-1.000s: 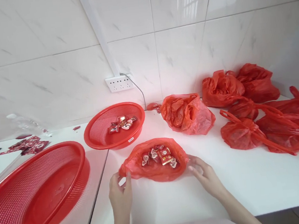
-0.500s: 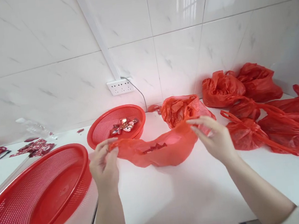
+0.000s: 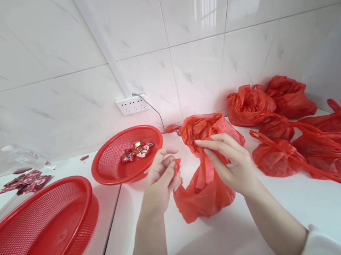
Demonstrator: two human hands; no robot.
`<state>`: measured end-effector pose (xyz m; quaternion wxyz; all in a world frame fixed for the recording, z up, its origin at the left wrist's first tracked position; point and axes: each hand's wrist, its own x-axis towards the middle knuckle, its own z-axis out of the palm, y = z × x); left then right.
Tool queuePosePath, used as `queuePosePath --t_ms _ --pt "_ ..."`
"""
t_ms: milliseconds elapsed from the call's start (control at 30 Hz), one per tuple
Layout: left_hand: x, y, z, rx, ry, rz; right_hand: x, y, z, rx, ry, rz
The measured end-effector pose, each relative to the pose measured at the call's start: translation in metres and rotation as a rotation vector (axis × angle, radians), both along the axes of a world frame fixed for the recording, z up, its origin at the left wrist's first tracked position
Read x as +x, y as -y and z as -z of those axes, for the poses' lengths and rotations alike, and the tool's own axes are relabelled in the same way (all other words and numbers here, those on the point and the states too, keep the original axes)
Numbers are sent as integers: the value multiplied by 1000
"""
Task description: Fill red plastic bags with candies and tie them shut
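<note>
Pinching the red bag (image 3: 204, 201) between closed fingers, left hand (image 3: 160, 177) and right hand (image 3: 235, 163), the former apparently by a handle (image 3: 177, 167), hold it right of the small basket (image 3: 105, 160).

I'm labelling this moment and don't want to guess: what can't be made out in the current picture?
All in the head view:
- Contents of the bag between the hands: hidden by its red plastic.
- The right hand's exact pinch on the handle: covered by its fingers.
- Small print on the wrapped packets in the far basket: too small.
- Left part of the large near basket: cut off by the left edge.
</note>
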<state>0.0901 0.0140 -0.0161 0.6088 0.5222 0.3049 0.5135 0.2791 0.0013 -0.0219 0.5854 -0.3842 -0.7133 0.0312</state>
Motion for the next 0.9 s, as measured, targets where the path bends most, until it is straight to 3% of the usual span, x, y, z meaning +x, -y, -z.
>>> queuePosePath --t_ms 167,367,533,767,900 --pt "15 3 10 72 -71 -96 -7 -1 4 -137 175 -159" --pt "22 3 15 26 -165 34 -6 -9 5 -143 78 -226" --pt "20 -1 15 -32 -166 72 2 -10 3 -229 199 -330" --pt "18 -5 15 -173 -301 344 15 -19 3 -120 -164 -78" --pt "15 -17 21 -292 5 155 21 -21 1 -157 -266 -41"
